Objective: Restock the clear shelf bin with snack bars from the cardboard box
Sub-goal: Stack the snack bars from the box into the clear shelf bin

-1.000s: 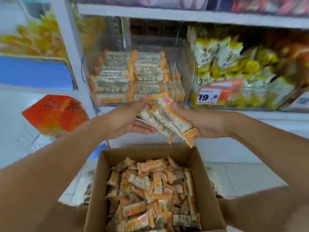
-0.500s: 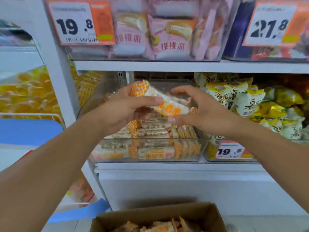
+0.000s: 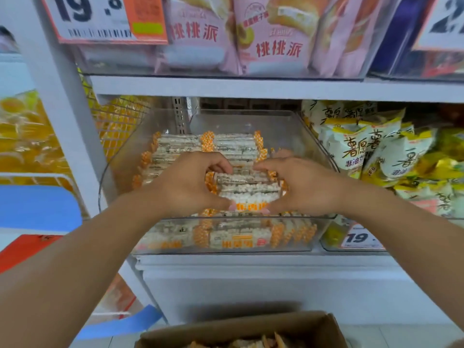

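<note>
**Both hands hold a bundle of snack bars inside the clear bin**

Head view: the left hand [image 3: 187, 183] and the right hand [image 3: 305, 185] reach into the clear shelf bin [image 3: 319, 144], each curled round one end of a small bundle of snack bars [image 3: 247, 188]. The bundle's long axis runs left to right, level, with its orange-checked wrapper ends pointing toward the two palms. It sits just above the stacked bars [image 3: 200, 144] already in the bin, which lie in two rows with the same left-right orientation. At the bottom edge the cardboard box [image 3: 251, 327] shows its rim, with a few bars visible inside. Yellow-and-white snack bags [image 3: 364, 149] fill the neighbouring bin on the right; pink pastry packs [image 3: 273, 33] stand on the shelf above.
</note>
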